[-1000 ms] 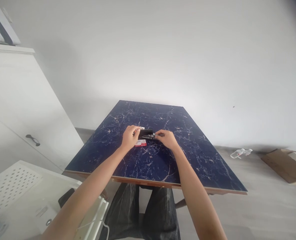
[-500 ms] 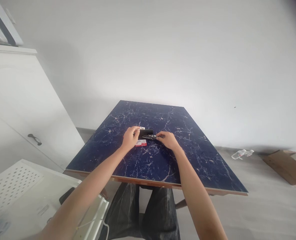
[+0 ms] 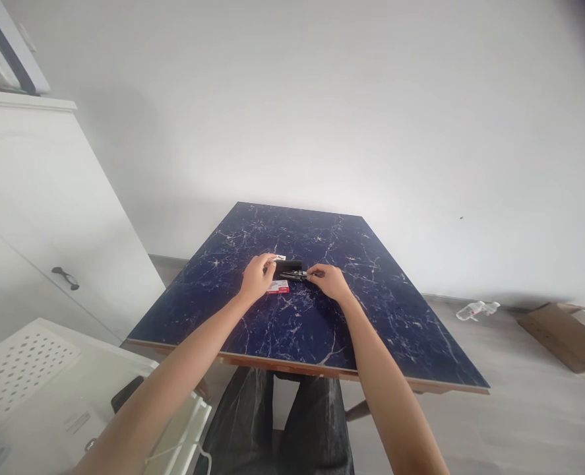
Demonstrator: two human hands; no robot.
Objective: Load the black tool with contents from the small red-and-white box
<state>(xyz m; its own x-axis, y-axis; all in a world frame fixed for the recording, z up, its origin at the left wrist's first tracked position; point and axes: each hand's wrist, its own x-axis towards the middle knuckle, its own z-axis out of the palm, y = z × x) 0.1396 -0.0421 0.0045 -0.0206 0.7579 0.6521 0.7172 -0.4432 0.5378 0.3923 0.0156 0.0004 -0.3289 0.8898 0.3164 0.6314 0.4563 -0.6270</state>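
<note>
A black stapler (image 3: 289,266) lies opened up on the blue marbled table, its metal inner part (image 3: 292,275) showing along the near side. My left hand (image 3: 258,277) is closed around the stapler's left end, the thumb and fingers hiding that end. At the right end of the metal part, my right hand (image 3: 328,280) pinches with thumb and forefinger. Just below the stapler rests a small red and white box (image 3: 277,287). Behind my left fingertips a small white piece (image 3: 281,258) with a dark mark shows in part.
The table (image 3: 297,231) stands near a white wall. To the left are a white cabinet (image 3: 35,218) and a lower white unit (image 3: 30,369) with a dark phone-like object (image 3: 126,394). On the floor at right are clear plastic bottles (image 3: 473,310) and a cardboard box (image 3: 559,333).
The view has shifted slightly, so everything sits a little lower. Both hands keep nearly the same places on the stapler.
</note>
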